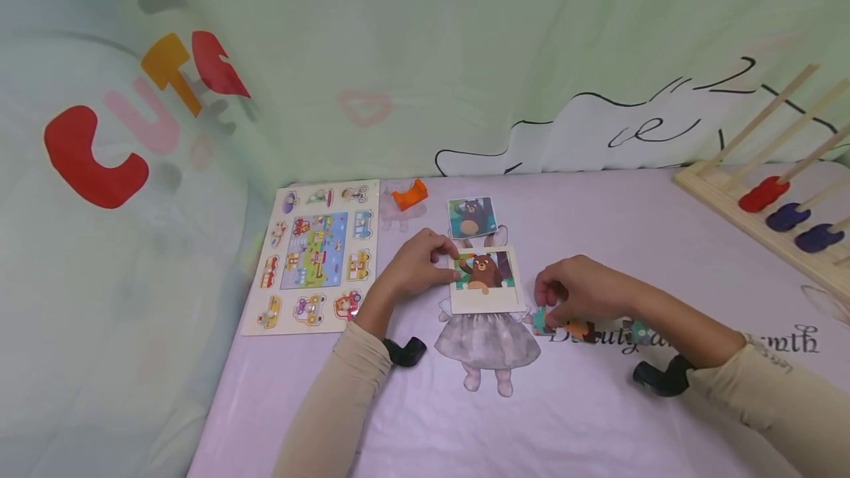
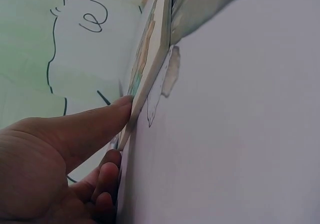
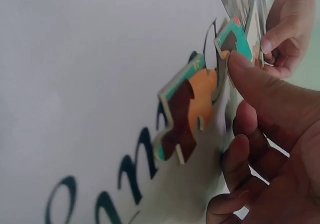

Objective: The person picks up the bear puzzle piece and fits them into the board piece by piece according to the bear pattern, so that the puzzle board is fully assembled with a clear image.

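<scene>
A small puzzle board (image 1: 488,304) with a cream frame lies in the middle, partly filled with a brown bear picture. At its left edge, my left hand (image 1: 420,265) grips the frame, thumb on the rim and other fingers curled beside it. My right hand (image 1: 584,290) pinches a green jigsaw piece (image 3: 235,40) with a dark brown patch, just right of the board. Beneath that hand lies a brown and orange jigsaw piece (image 3: 192,109). A third, green piece (image 1: 640,332) sits farther right, partly hidden by the right forearm.
A bear picture card (image 1: 472,217) lies behind the board. To the left are a vehicle peg puzzle (image 1: 310,257) and an orange block (image 1: 409,195). A wooden stand with posts and coloured beads (image 1: 730,194) occupies the far right. Curtains hang behind the cloth-covered table (image 1: 531,426).
</scene>
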Demonstrator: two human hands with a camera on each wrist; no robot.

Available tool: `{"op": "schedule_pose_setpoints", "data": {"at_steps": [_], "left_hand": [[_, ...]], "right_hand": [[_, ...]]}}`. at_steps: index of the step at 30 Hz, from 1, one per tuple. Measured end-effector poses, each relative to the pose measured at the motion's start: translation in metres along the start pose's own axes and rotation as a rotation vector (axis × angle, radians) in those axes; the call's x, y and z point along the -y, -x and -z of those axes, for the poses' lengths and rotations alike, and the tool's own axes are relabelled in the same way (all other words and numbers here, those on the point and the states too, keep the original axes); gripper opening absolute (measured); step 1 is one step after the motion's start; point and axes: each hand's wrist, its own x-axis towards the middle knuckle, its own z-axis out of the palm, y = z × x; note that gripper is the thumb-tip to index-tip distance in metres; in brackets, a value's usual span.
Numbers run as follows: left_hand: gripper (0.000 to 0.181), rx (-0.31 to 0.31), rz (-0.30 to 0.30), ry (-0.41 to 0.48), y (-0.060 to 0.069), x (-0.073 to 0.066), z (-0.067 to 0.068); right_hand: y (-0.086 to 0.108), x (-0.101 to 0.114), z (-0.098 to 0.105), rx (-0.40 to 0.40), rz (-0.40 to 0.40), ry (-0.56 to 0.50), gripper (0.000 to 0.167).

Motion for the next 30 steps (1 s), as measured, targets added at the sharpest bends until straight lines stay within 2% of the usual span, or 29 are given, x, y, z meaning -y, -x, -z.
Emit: {"op": "schedule_pose_setpoints", "data": {"at_steps": [7,11,21,30], "left_hand": [[0.026,0.005,0.013,0.004,0.000,0.000,0.000],[0.026,0.011,0.015,0.005,0.000,0.000,0.000],[0.026,0.007,0.003,-0.001,0.000,0.000,0.001],[0.026,0.003,-0.005,-0.002,-0.001,0.000,0.001]], "right_hand": [[-0.004,0.000,0.005,0.054,0.029,-0.083,0.018],[-0.012,0.003,0.008,0.055,0.034,-0.142,0.016],[-0.044,0.031,0.004,-0.034,0.033,-0.233,0.011],[-0.069,0.043,-0.010,-0.121,0.025,-0.237,0.009]]}}
